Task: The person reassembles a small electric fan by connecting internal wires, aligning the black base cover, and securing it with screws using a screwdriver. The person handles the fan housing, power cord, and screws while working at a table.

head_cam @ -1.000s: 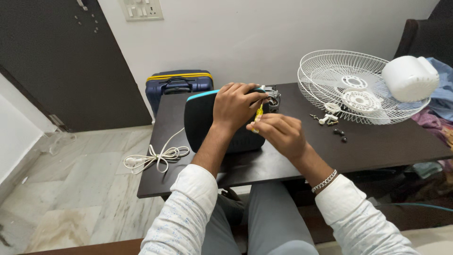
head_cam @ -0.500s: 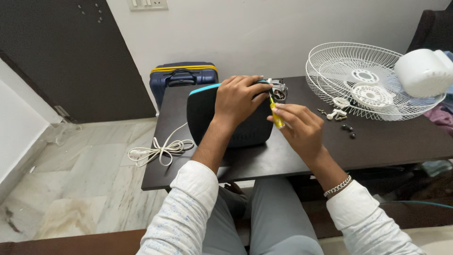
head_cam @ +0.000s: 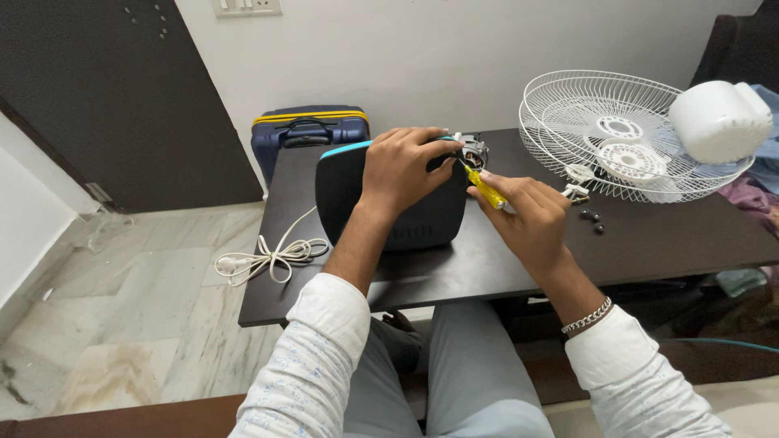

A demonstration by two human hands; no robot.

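Left hand: the left hand [head_cam: 403, 166] lies palm down across the top right corner of the black fan base [head_cam: 388, 197], its fingers curled over the edge and pressing there, steadying the motor end.
Right hand: the right hand [head_cam: 523, 212] is closed around the yellow-handled screwdriver [head_cam: 486, 188], thumb and fingers pinching the handle; the wrist wears a silver chain bracelet [head_cam: 587, 316].
Screwdriver: it slants up and to the left from the right hand, and its tip meets the metal motor [head_cam: 471, 151] just right of the base's upper corner.
Fan base: dark, with a rounded outline and a teal strip along its top edge, it rests on the dark table [head_cam: 454, 268], at the middle of the tabletop.
Motor: a small grey metal part that shows between the two hands, touching the right end of the base; details are too small to make out.
Cord: a white power cord [head_cam: 272, 255] runs left from the base, bundled in loops and hanging over the table's left edge.
Grilles: white wire fan grilles [head_cam: 600, 146] lie well right of the base, with a white motor cover [head_cam: 719, 121] on their far side.
Small parts: black screws [head_cam: 592, 222] and a white fitting [head_cam: 576, 193] sit between the base and the grilles.
Beyond the base: a blue suitcase [head_cam: 307, 134] stands against the wall.
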